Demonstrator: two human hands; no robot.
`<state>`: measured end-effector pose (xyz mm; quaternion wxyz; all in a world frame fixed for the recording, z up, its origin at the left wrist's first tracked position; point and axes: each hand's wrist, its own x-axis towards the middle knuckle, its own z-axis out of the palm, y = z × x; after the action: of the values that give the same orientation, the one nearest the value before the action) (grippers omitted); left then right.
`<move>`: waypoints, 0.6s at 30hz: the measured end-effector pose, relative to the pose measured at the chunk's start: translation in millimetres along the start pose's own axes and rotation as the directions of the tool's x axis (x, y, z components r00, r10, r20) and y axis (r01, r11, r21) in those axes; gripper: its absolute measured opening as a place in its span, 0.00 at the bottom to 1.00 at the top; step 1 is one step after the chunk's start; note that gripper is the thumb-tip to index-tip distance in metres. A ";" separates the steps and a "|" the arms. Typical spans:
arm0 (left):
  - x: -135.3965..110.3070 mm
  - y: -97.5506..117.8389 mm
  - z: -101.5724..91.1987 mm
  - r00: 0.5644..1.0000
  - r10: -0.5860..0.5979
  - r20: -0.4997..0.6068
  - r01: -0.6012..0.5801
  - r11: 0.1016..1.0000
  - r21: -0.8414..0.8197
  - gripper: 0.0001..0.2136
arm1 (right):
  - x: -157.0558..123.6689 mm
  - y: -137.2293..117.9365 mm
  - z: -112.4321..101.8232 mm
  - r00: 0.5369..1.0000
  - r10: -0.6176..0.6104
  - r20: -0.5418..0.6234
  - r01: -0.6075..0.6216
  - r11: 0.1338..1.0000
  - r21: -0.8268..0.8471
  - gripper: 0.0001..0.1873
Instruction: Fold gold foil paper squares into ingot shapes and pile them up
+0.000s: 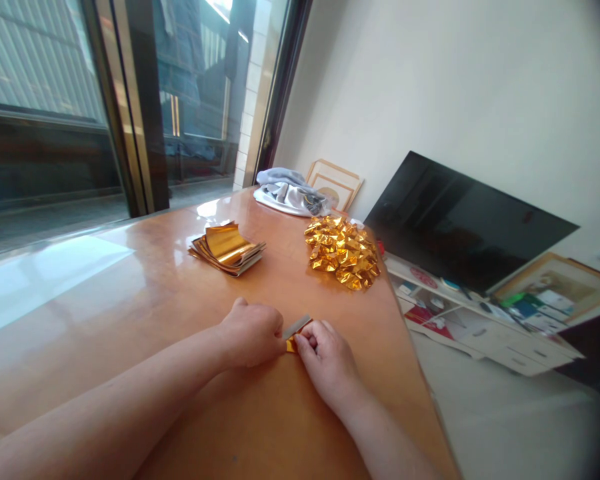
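Left hand (pixel 255 333) and right hand (pixel 326 360) pinching foil strip (pixel 298 325); foil stack (pixel 227 250) lying beyond left, gold pile (pixel 343 252) beyond right.

My single view comes from the head-worn camera, set above and behind the left hand (pixel 254 333) and right hand (pixel 327 360), facing forward and down across the polished wooden table (pixel 215 427). It sits close enough that both forearms (pixel 130 420) enter from its lower margin. Its wide field takes in, far beyond the left hand, a sliding glass door (pixel 35 67); beyond and right of the right hand, a flat-screen television (pixel 470 220), which I see slanting.
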<state>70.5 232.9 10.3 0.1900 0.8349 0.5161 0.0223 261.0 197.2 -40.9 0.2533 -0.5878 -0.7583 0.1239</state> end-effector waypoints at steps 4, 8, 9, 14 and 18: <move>-0.4 0.6 0.9 1.000 -0.003 -0.004 0.003 1.000 0.007 0.10 | 0.6 0.7 0.6 1.000 -0.003 -0.005 0.003 1.000 -0.001 0.06; -1.3 0.6 2.7 1.000 0.004 -0.016 -0.003 1.000 0.014 0.10 | 1.0 -0.7 -0.4 1.000 0.014 -0.004 -0.014 1.000 0.002 0.05; -1.5 0.8 2.9 1.000 0.004 -0.019 -0.004 1.000 0.017 0.09 | 1.0 -0.9 -0.8 1.000 0.012 -0.001 -0.012 1.000 -0.001 0.04; -1.8 0.5 3.1 1.000 0.009 -0.022 -0.009 1.000 0.022 0.09 | 0.4 -0.6 -2.8 1.000 -0.008 0.019 0.008 1.000 -0.020 0.04; 0.2 -0.8 5.8 0.998 0.037 -0.055 -0.037 0.999 0.004 0.06 | -0.2 -0.1 -3.3 0.999 -0.019 0.037 0.020 1.000 -0.019 0.05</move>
<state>71.2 231.6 4.6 0.1741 0.8437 0.5055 0.0480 262.7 196.6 -38.1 0.2349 -0.5804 -0.7696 0.1251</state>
